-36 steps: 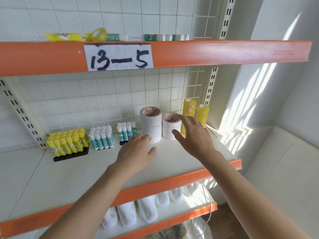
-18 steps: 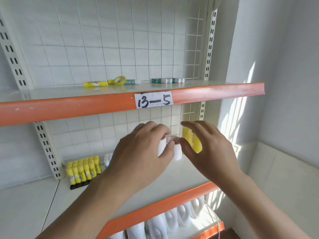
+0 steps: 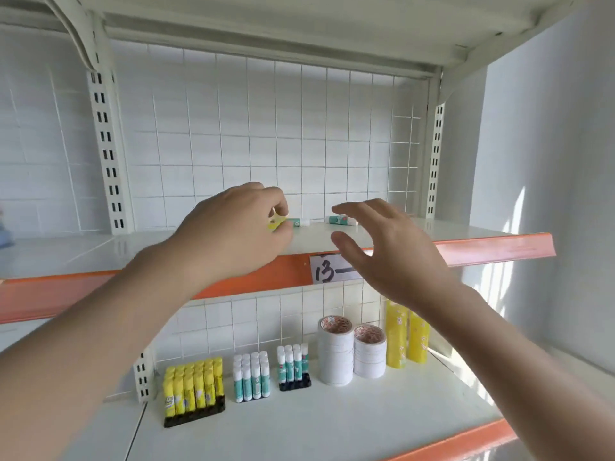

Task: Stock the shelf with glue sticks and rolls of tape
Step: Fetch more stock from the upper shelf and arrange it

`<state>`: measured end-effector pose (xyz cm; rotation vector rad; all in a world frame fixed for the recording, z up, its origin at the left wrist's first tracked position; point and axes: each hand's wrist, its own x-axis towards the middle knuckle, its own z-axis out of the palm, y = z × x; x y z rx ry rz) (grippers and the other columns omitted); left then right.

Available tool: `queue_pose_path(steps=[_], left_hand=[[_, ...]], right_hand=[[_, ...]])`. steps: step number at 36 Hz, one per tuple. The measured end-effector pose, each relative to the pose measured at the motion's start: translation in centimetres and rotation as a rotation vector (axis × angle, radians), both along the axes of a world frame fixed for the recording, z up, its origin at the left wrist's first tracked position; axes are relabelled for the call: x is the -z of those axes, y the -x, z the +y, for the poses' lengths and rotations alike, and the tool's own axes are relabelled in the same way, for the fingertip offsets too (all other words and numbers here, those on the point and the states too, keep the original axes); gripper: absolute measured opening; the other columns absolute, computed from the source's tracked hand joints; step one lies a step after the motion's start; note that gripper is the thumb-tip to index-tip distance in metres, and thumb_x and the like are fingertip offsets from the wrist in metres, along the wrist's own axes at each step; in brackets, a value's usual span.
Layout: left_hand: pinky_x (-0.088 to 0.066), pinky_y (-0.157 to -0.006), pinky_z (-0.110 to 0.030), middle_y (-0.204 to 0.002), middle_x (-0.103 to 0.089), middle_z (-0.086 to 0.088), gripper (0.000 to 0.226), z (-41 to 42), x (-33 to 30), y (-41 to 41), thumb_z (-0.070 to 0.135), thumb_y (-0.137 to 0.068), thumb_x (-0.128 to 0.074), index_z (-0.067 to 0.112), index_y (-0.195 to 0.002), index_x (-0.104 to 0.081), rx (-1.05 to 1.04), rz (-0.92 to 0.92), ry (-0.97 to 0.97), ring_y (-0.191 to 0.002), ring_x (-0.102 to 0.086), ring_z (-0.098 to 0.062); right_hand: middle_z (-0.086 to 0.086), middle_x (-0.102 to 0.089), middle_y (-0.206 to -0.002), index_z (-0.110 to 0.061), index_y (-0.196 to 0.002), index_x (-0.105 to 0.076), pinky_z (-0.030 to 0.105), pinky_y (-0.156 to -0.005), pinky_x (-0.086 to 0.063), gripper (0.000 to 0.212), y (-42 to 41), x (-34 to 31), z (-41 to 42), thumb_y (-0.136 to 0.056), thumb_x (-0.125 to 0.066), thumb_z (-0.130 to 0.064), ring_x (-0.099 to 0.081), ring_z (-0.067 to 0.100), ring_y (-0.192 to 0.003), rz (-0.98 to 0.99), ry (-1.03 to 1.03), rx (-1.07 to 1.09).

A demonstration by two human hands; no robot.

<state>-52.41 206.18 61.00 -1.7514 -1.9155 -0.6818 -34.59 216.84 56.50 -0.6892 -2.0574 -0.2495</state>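
In the head view, mid frame, the left hand (image 3: 233, 234) pinches a small yellow tape roll (image 3: 275, 223) on the upper shelf (image 3: 466, 231), likely to pick it up. The right hand (image 3: 386, 247) hangs released with spread fingers (nothing in it) near a green glue stick (image 3: 337, 220) lying flat, long side pointing left to right.

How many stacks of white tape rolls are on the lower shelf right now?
2. A taller stack of white tape rolls beside a shorter stack, standing side by side left of the yellow tape stacks.
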Motion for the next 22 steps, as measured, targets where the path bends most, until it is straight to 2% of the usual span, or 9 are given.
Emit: queue_pose_path(steps=[4, 7, 12, 14, 17, 19, 22], left_hand=[[-0.043, -0.086, -0.033, -0.11, -0.053, 0.008, 0.028, 2.1, -1.2, 2.7, 0.045, -0.093, -0.045, 0.028, -0.112, -0.056, -0.137, 0.082, 0.105, -0.105, -0.05, -0.016], [-0.041, -0.083, -0.032, -0.116, -0.053, 0.006, 0.028, 4.1, -1.9, 4.6, 0.04, -0.095, -0.045, 0.025, -0.116, -0.056, -0.203, 0.134, 0.164, -0.108, -0.049, -0.017], [-0.044, -0.086, -0.032, -0.119, -0.053, 0.003, 0.028, 7.7, -3.0, 8.0, 0.035, -0.096, -0.045, 0.021, -0.118, -0.055, -0.32, 0.174, 0.356, -0.112, -0.049, -0.02], [-0.045, -0.085, -0.033, -0.115, -0.054, 0.001, 0.024, 9.1, -3.1, 9.3, 0.033, -0.095, -0.046, 0.02, -0.113, -0.055, -0.344, 0.171, 0.41, -0.106, -0.052, -0.022], [-0.037, -0.073, -0.03, -0.104, -0.053, -0.002, 0.013, 11.2, -3.0, 11.1, 0.029, -0.093, -0.045, 0.019, -0.099, -0.051, -0.389, 0.236, 0.462, -0.089, -0.049, -0.024], [-0.038, -0.074, -0.031, -0.114, -0.057, -0.004, 0.025, 12.3, -3.0, 12.0, 0.029, -0.095, -0.043, 0.012, -0.109, -0.055, -0.414, 0.26, 0.502, -0.099, -0.055, -0.026], [-0.042, -0.084, -0.033, -0.131, -0.051, -0.004, 0.037, 13.5, -3.2, 13.0, 0.032, -0.099, -0.04, 0.015, -0.131, -0.048, -0.42, 0.255, 0.568, -0.117, -0.051, -0.025]], right_hand=[[-0.005, -0.054, -0.127, -0.034, -0.134, -0.049, 0.039, -0.09, -0.047, 0.041, 2.7, -2.3, 2.3, -0.096, -0.045, -0.049, -0.048, 0.018, -0.119, -0.174, 0.062, -0.009], [-0.006, -0.05, -0.131, -0.035, -0.136, -0.045, 0.033, -0.086, -0.045, 0.041, 5.1, -3.7, 4.2, -0.097, -0.043, -0.048, -0.052, 0.018, -0.115, -0.324, 0.09, 0.004], [-0.003, -0.045, -0.137, -0.032, -0.139, -0.042, 0.035, -0.085, -0.043, 0.041, 9.2, -5.1, 7.8, -0.098, -0.042, -0.04, -0.056, 0.023, -0.112, -0.563, 0.079, 0.049], [-0.002, -0.045, -0.136, -0.031, -0.139, -0.041, 0.034, -0.083, -0.042, 0.041, 10.7, -5.3, 9.4, -0.099, -0.041, -0.038, -0.056, 0.025, -0.112, -0.64, 0.06, 0.063], [-0.002, -0.044, -0.137, -0.031, -0.141, -0.039, 0.035, -0.086, -0.044, 0.043, 12.5, -5.3, 11.9, -0.098, -0.04, -0.035, -0.054, 0.025, -0.116, -0.744, 0.041, 0.081], [-0.003, -0.043, -0.139, -0.031, -0.143, -0.037, 0.038, -0.093, -0.045, 0.045, 13.4, -5.2, 13.5, -0.098, -0.04, -0.032, -0.052, 0.025, -0.119, -0.808, 0.047, 0.076], [-0.004, -0.037, -0.144, -0.031, -0.147, -0.032, 0.038, -0.099, -0.043, 0.05, 14.6, -5.3, 15.4, -0.098, -0.041, -0.028, -0.048, 0.023, -0.125, -0.905, 0.104, 0.056]])
